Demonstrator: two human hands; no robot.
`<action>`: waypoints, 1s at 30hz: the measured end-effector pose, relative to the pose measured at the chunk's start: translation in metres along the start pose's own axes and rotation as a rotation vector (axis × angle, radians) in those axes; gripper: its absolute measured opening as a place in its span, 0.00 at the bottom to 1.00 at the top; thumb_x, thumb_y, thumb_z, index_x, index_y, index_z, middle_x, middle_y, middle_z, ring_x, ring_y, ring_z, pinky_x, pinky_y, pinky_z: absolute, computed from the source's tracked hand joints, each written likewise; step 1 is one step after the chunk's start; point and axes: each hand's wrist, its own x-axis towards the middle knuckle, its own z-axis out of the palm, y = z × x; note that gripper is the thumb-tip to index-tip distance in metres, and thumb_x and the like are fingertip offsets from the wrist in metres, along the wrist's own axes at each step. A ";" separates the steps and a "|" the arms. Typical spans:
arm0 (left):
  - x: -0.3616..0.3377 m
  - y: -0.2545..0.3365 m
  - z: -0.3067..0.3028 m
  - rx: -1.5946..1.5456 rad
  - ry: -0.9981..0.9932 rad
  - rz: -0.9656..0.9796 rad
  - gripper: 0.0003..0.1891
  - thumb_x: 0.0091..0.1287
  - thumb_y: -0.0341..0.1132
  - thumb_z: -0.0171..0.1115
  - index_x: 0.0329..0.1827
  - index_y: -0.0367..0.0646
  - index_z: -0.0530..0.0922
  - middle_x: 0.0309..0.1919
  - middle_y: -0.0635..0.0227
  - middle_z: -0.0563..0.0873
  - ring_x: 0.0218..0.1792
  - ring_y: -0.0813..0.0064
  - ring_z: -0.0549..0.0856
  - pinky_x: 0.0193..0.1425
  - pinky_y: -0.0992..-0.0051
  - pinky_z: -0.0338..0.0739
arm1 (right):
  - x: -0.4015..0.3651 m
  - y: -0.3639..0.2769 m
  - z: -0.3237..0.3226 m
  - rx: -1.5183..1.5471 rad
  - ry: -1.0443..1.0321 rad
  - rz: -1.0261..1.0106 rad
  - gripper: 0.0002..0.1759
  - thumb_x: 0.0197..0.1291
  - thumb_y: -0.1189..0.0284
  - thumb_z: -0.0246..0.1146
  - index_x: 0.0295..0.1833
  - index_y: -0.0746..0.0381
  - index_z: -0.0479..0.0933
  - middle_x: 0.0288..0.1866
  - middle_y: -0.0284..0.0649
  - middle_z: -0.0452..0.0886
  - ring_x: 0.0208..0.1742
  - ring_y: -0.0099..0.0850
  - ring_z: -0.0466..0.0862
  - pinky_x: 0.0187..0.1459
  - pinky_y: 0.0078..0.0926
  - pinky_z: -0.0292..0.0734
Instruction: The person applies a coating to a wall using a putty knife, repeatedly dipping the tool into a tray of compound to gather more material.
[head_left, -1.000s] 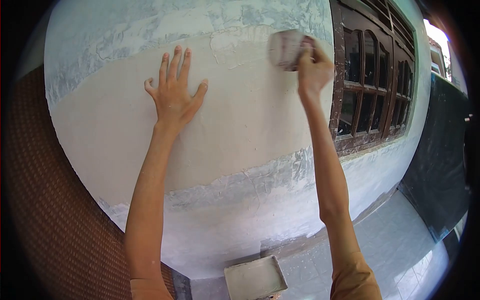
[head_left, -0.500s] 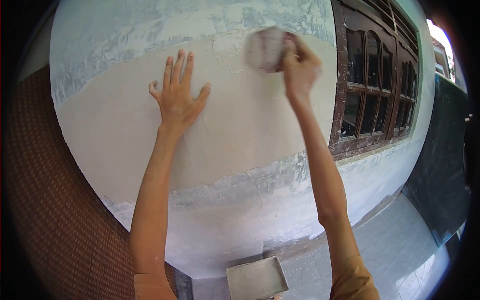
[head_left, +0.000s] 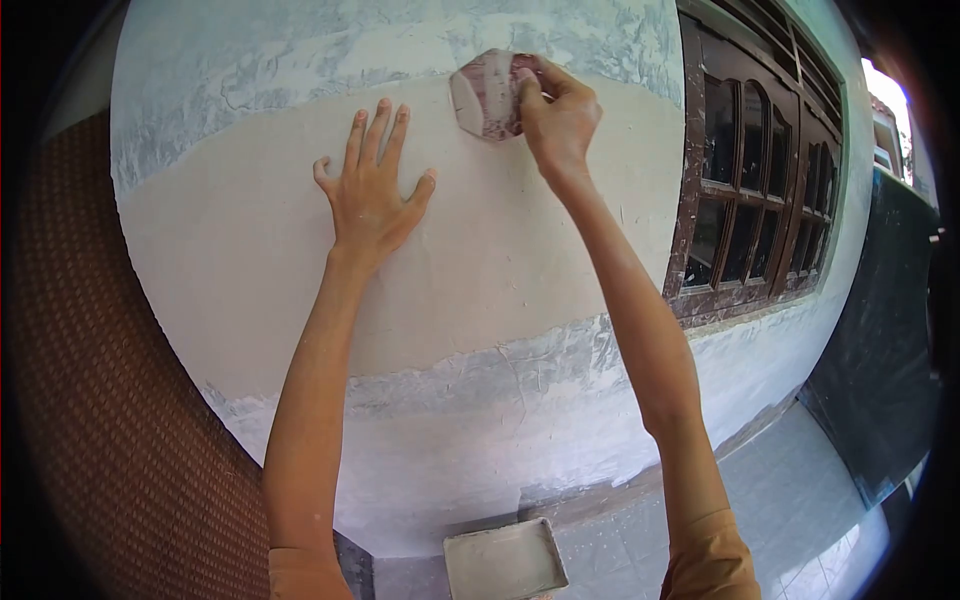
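Note:
My left hand (head_left: 370, 195) lies on the cream, skim-coated band of the wall (head_left: 430, 290), fingers spread and holding nothing. Up and to its right, my right hand (head_left: 562, 115) grips the edge of a flat, many-sided putty scraper (head_left: 490, 95). The scraper is dark red and smeared with pale putty, and it appears to be against the wall near the band's upper edge. My thumb shows on its near side; some of my fingers are hidden behind the hand.
Below on the tiled floor (head_left: 620, 530) stands a shallow rectangular tray (head_left: 505, 560) coated in pale putty. A brown wooden window (head_left: 745, 180) is set into the wall at right. Woven brown panelling (head_left: 110, 380) runs along the left, and a dark panel (head_left: 875, 350) stands far right.
My right hand has moved left with the scraper, taking it over the rough patch near the band's upper edge. My left hand stays spread on the wall; the view has shifted slightly.

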 end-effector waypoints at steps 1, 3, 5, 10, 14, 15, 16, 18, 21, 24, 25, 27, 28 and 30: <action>0.000 -0.002 -0.002 0.007 -0.015 0.008 0.41 0.63 0.53 0.59 0.80 0.62 0.54 0.80 0.76 0.53 0.78 0.70 0.54 0.67 0.39 0.50 | 0.008 0.009 -0.005 -0.095 0.052 -0.043 0.15 0.59 0.71 0.64 0.49 0.67 0.84 0.40 0.53 0.87 0.38 0.38 0.87 0.45 0.31 0.80; 0.000 -0.003 0.000 -0.016 0.003 0.010 0.41 0.63 0.53 0.59 0.80 0.62 0.54 0.80 0.76 0.54 0.78 0.70 0.54 0.67 0.39 0.50 | 0.023 0.019 -0.020 -0.159 0.160 -0.050 0.14 0.60 0.71 0.63 0.48 0.65 0.85 0.39 0.52 0.87 0.38 0.38 0.87 0.43 0.32 0.80; -0.001 -0.004 0.002 -0.049 0.015 0.004 0.41 0.63 0.53 0.59 0.79 0.62 0.54 0.80 0.76 0.54 0.78 0.69 0.54 0.67 0.38 0.50 | 0.021 -0.004 -0.029 -0.016 0.153 0.002 0.13 0.60 0.70 0.63 0.48 0.65 0.85 0.37 0.51 0.87 0.35 0.39 0.87 0.41 0.32 0.80; -0.002 -0.002 0.002 -0.022 0.028 0.010 0.40 0.63 0.53 0.59 0.79 0.61 0.55 0.79 0.75 0.55 0.78 0.69 0.54 0.67 0.39 0.49 | 0.001 -0.006 0.002 -0.066 -0.045 -0.114 0.13 0.60 0.70 0.64 0.48 0.64 0.85 0.35 0.51 0.87 0.36 0.38 0.87 0.43 0.34 0.79; -0.003 -0.003 0.008 -0.041 0.074 0.008 0.37 0.64 0.52 0.58 0.77 0.59 0.60 0.79 0.75 0.56 0.78 0.69 0.55 0.66 0.38 0.50 | 0.026 0.015 -0.037 -0.233 0.190 -0.175 0.12 0.61 0.72 0.61 0.47 0.65 0.85 0.35 0.47 0.88 0.35 0.33 0.87 0.40 0.30 0.79; -0.003 -0.002 0.009 -0.060 0.088 0.009 0.36 0.65 0.52 0.57 0.77 0.59 0.60 0.79 0.75 0.57 0.77 0.69 0.56 0.66 0.38 0.49 | 0.027 0.008 -0.048 -0.116 0.154 -0.068 0.13 0.63 0.72 0.61 0.47 0.67 0.84 0.35 0.47 0.88 0.34 0.32 0.86 0.39 0.29 0.80; -0.001 -0.001 0.010 -0.082 0.101 0.012 0.35 0.66 0.52 0.56 0.77 0.59 0.60 0.78 0.75 0.57 0.77 0.69 0.56 0.66 0.37 0.49 | 0.022 -0.001 -0.047 0.016 0.207 0.059 0.14 0.62 0.71 0.62 0.49 0.68 0.84 0.36 0.49 0.88 0.32 0.32 0.86 0.39 0.29 0.80; -0.001 -0.003 0.008 -0.056 0.084 0.007 0.35 0.67 0.51 0.55 0.78 0.60 0.59 0.79 0.75 0.57 0.78 0.69 0.55 0.66 0.39 0.49 | 0.014 0.018 -0.032 -0.043 0.149 -0.046 0.15 0.61 0.71 0.64 0.50 0.68 0.84 0.36 0.52 0.88 0.32 0.32 0.86 0.39 0.29 0.80; -0.002 -0.002 0.006 -0.040 0.071 0.013 0.33 0.70 0.50 0.52 0.78 0.61 0.58 0.79 0.76 0.57 0.78 0.69 0.55 0.67 0.40 0.48 | -0.015 0.018 -0.016 -0.036 -0.027 -0.001 0.15 0.59 0.68 0.66 0.49 0.65 0.85 0.36 0.52 0.87 0.32 0.31 0.86 0.39 0.28 0.80; 0.000 -0.003 0.010 -0.050 0.102 0.017 0.31 0.72 0.49 0.48 0.78 0.61 0.59 0.78 0.75 0.58 0.77 0.69 0.56 0.67 0.41 0.48 | -0.005 0.037 -0.043 -0.205 0.148 -0.181 0.13 0.62 0.72 0.63 0.49 0.65 0.85 0.33 0.47 0.88 0.27 0.27 0.84 0.33 0.27 0.79; -0.001 -0.001 0.012 -0.072 0.117 0.003 0.30 0.73 0.49 0.46 0.78 0.61 0.59 0.78 0.76 0.58 0.77 0.69 0.57 0.67 0.41 0.48 | -0.004 0.026 -0.055 -0.055 0.164 0.010 0.12 0.64 0.75 0.60 0.48 0.66 0.84 0.32 0.42 0.87 0.25 0.24 0.83 0.27 0.23 0.77; -0.001 -0.002 0.013 -0.055 0.119 -0.009 0.29 0.73 0.48 0.45 0.78 0.61 0.59 0.78 0.76 0.58 0.77 0.69 0.57 0.67 0.41 0.48 | -0.005 0.023 -0.057 0.047 0.191 -0.020 0.11 0.65 0.76 0.59 0.48 0.67 0.84 0.32 0.40 0.87 0.23 0.21 0.81 0.25 0.20 0.75; -0.001 0.000 0.014 -0.039 0.120 -0.011 0.28 0.74 0.48 0.43 0.78 0.61 0.59 0.78 0.76 0.58 0.77 0.69 0.57 0.67 0.41 0.47 | -0.009 0.023 -0.053 0.083 0.176 -0.045 0.12 0.65 0.75 0.60 0.49 0.67 0.84 0.32 0.40 0.87 0.23 0.21 0.81 0.25 0.21 0.75; -0.001 -0.003 0.015 -0.045 0.129 0.005 0.28 0.73 0.49 0.45 0.77 0.60 0.61 0.78 0.75 0.59 0.77 0.69 0.57 0.66 0.41 0.48 | -0.023 0.038 -0.029 -0.021 0.067 -0.121 0.12 0.64 0.73 0.62 0.50 0.67 0.84 0.33 0.42 0.87 0.25 0.22 0.81 0.27 0.23 0.76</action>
